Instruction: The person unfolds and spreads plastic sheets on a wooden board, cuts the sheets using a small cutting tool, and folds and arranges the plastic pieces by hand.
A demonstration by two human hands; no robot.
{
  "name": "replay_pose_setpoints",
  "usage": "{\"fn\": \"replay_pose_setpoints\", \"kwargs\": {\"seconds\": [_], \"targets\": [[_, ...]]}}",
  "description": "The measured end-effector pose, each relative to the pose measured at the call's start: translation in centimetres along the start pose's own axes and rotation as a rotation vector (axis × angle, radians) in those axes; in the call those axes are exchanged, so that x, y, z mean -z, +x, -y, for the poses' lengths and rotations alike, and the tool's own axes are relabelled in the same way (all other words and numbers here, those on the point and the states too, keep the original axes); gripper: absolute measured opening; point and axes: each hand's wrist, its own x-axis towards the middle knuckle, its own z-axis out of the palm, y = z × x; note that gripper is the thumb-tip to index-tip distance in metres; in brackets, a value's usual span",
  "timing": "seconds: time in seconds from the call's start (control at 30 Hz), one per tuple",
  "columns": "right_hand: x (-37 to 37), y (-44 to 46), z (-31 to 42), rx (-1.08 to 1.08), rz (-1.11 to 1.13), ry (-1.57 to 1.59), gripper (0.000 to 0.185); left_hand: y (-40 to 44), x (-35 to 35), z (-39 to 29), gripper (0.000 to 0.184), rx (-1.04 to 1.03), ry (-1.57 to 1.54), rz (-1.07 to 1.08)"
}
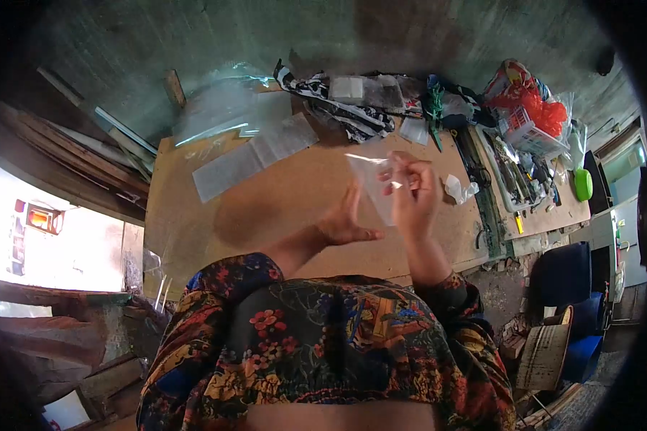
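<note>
A clear plastic bag [371, 179] is held up over the wooden table, pinched between the fingers and thumb of my right hand [415, 190]. My left hand [346, 221] is beside its lower left side with thumb and fingers spread; whether it touches the plastic I cannot tell. Beyond both hands, a long translucent plastic strip [255, 154] lies flat on the table [280, 208]. Right of my right hand sits a crumpled white piece [461, 189] of plastic or paper.
Clear plastic sheets [216, 115] are stacked at the back left. Black-and-white striped cloth [352, 118] lies along the back. On the right are a white basket [532, 133] with a red bag, a tray of tools [514, 176] and a green object [583, 184]. A blue chair [562, 276] stands lower right.
</note>
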Motion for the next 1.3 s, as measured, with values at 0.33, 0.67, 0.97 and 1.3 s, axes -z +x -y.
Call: {"fn": "replay_pose_setpoints", "kwargs": {"seconds": [0.33,0.67,0.97,1.3], "targets": [[0.1,-0.3,3.7,-0.27,0.037,0.58,0.008,-0.2,1.7,-3.7,0.016,0.357,-0.637,-0.152],[3.9,-0.7,-4.1,-0.445,-0.205,0.182,0.013,0.2,12.8,-1.6,0.014,0.446,-0.004,0.238],[6.5,-7.6,-14.4,-0.928,-0.192,0.021,0.014,-1.9,11.1,7.1,0.021,0.638,0.457,0.341],[6.2,-8.8,-9.2,-0.562,0.419,-0.894,0.056,-5.1,1.0,2.2,0.04,0.614,0.722,0.455]]}}
